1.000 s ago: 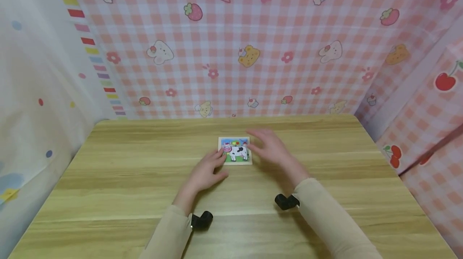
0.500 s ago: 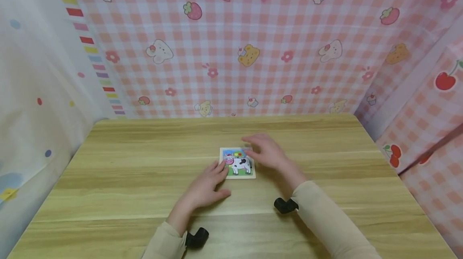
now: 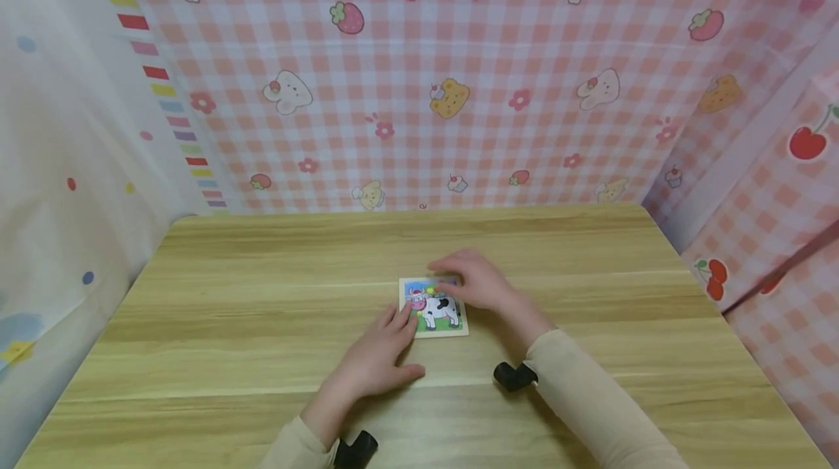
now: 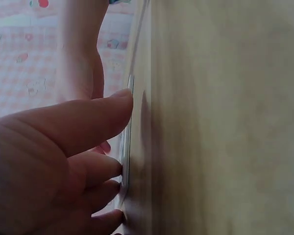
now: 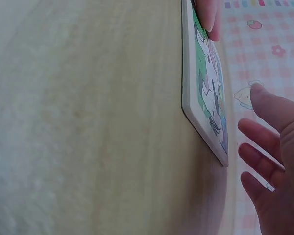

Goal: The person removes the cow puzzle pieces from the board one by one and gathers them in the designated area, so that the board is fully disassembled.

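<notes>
A small flat picture board (image 3: 440, 316) with a pale border and a black-and-white cow on green grass lies face up on the wooden table (image 3: 262, 258). My left hand (image 3: 375, 356) rests its fingertips on the board's left side, thumb spread apart toward me. In the left wrist view those fingers (image 4: 105, 169) are extended against the board's thin edge (image 4: 129, 142). My right hand (image 3: 481, 283) is over the board's upper right corner, its fingers loosely bent. The right wrist view shows the right hand (image 5: 279, 156) apart from the board (image 5: 208, 83), holding nothing.
A pink checked cloth (image 3: 406, 54) with printed treats hangs behind the table's far edge. White dotted cloth (image 3: 72, 127) hangs at the left, and more checked cloth (image 3: 773, 214) at the right. Both sleeves carry a black wrist piece (image 3: 514, 376).
The board has slid toward me and slightly right, with my left hand travelling along with it. My right hand has come a little nearer and leftward, over the board's corner.
</notes>
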Action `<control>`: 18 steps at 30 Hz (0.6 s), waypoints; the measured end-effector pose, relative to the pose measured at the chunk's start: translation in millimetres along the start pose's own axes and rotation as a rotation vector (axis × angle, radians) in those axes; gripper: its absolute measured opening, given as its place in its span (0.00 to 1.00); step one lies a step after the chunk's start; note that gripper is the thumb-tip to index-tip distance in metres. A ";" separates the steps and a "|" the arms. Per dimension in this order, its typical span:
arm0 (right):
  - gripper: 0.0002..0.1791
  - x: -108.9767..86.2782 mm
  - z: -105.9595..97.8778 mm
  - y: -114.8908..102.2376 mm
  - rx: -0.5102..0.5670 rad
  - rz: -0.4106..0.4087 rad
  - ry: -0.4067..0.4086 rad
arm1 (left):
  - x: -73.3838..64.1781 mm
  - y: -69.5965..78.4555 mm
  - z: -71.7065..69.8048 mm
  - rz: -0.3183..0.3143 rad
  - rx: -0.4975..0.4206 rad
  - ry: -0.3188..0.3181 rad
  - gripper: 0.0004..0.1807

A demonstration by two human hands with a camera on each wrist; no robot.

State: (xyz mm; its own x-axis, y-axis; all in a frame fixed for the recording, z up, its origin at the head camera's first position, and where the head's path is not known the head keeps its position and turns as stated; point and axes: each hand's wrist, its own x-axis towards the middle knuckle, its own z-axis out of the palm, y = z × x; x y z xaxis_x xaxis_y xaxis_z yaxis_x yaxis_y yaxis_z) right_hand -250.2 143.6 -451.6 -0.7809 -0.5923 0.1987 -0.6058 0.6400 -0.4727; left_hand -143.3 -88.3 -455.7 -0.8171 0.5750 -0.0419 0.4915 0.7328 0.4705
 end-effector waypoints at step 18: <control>0.16 13.2 11.7 -2.4 -0.017 -0.053 -0.118 | 6.6 -22.2 -2.5 -0.002 -0.067 0.118 0.30</control>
State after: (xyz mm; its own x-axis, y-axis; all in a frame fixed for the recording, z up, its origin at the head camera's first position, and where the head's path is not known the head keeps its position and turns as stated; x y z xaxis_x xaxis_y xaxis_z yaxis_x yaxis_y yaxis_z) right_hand -257.3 128.6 -457.9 -0.7248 -0.6783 0.1204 -0.6491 0.6138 -0.4493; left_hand -160.3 -101.7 -464.2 -0.8499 0.5237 0.0590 0.4717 0.7061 0.5282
